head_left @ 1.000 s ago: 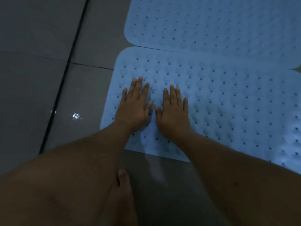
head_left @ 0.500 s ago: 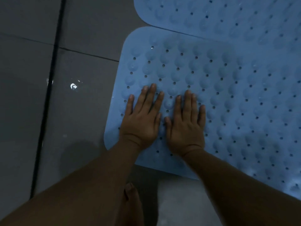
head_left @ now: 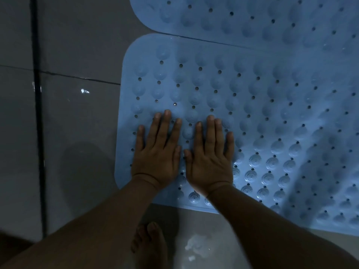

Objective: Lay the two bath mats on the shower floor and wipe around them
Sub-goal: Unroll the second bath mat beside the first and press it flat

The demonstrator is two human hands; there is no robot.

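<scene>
The near bath mat [head_left: 262,113] is lying flat on the shower floor [head_left: 77,123], bumps facing up. The far bath mat [head_left: 252,18] is lying just behind it, and their edges are touching or a little overlapped. The left hand [head_left: 157,152] and the right hand [head_left: 209,156] are pressing down on the near mat's left part, side by side, fingers straight and flat, holding nothing. A bare foot [head_left: 149,245] is standing on the floor just below the mat. Both mats look laid down now. The wiping around them looks not yet done, and no cloth is showing.
</scene>
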